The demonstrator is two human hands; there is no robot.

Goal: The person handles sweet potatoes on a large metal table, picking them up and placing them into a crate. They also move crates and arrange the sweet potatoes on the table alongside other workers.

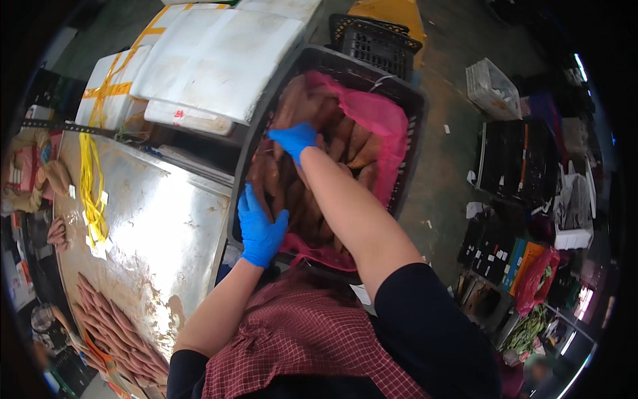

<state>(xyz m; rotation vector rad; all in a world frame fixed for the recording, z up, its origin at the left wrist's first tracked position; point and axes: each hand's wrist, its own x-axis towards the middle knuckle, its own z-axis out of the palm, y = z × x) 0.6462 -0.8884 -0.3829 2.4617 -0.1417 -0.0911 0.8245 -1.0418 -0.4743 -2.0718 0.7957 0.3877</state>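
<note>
Sweet potatoes [304,199] lie packed in a large black plastic crate [418,129] lined with pink mesh netting [369,114]. My left hand [261,224], in a blue glove, rests against the sweet potatoes at the crate's near left side, thumb and fingers apart. Further back, my right hand [294,139], also blue-gloved, reaches over the sweet potatoes near the left wall. Its fingers are partly hidden, and whether they grip one cannot be told.
A metal table [164,219] at the left bears yellow straps [89,184] and a pile of sweet potatoes [114,329]. White foam boxes [214,55] stand behind it. Black baskets [374,45] are beyond the crate. Other people work at the far left.
</note>
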